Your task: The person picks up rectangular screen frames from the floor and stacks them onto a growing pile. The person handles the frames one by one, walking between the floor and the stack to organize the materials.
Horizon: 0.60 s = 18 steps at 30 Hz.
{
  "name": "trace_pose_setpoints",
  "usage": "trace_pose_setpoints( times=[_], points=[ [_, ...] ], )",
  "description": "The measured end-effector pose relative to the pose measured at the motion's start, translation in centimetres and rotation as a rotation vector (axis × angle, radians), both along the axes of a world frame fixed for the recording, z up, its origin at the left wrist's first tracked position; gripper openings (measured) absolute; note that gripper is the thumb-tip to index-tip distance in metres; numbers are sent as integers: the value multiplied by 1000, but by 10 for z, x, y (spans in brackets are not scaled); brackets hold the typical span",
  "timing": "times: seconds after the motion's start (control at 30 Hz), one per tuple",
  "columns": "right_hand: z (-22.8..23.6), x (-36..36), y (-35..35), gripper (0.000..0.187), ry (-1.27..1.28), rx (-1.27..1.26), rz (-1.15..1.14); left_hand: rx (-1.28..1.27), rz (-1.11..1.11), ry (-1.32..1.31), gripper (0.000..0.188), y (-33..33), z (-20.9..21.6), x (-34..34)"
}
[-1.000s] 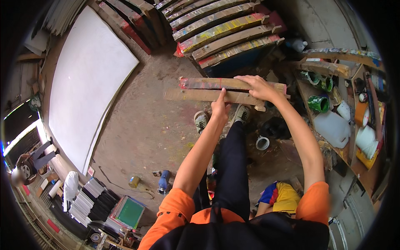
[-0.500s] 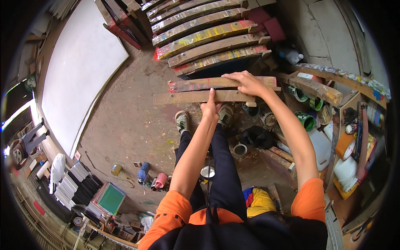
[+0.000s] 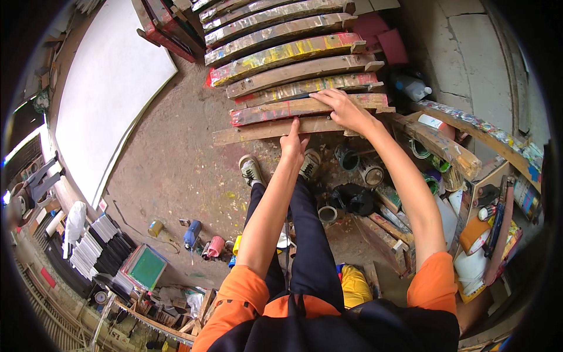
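Note:
I hold two wooden frames side by side and edge-up over the dirt floor. My left hand [image 3: 293, 142] grips the near frame [image 3: 252, 131], a plain brown wooden one, from below its edge. My right hand [image 3: 345, 108] lies flat over the far frame [image 3: 275, 111], which is smeared with red and yellow paint. Both frames sit close against a row of several similar paint-stained frames [image 3: 281, 53] stacked upright just beyond them. My shoes [image 3: 250, 170] stand right below the frames.
A big white board [image 3: 105, 94] lies on the floor at left. A paint-covered shelf [image 3: 469, 158] with cans, jugs and tape rolls runs along the right. Tins [image 3: 346, 157] stand by my feet. Spray cans [image 3: 191, 233] and stacked screens [image 3: 141, 267] lie lower left.
Both hands have carried the two frames forward, from a gap short of the stacked row to right up against it. I have stepped closer too.

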State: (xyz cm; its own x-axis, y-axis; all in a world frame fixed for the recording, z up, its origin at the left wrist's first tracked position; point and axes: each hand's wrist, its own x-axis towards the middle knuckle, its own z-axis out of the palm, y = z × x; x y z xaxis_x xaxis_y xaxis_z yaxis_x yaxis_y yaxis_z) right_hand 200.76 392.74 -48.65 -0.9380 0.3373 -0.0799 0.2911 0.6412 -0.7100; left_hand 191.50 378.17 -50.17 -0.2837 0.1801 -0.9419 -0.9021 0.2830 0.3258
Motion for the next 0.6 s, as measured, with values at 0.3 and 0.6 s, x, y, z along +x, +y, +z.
trace_pose_setpoints(
  times=[0.3,0.6],
  points=[
    [28,34,-35,44,-11,418,-234,-70,-11,150,58,-54,0,-24],
    [4,58,-103,69,85,48,-878,-72,-815,1452,63,-127,0,-137]
  ],
)
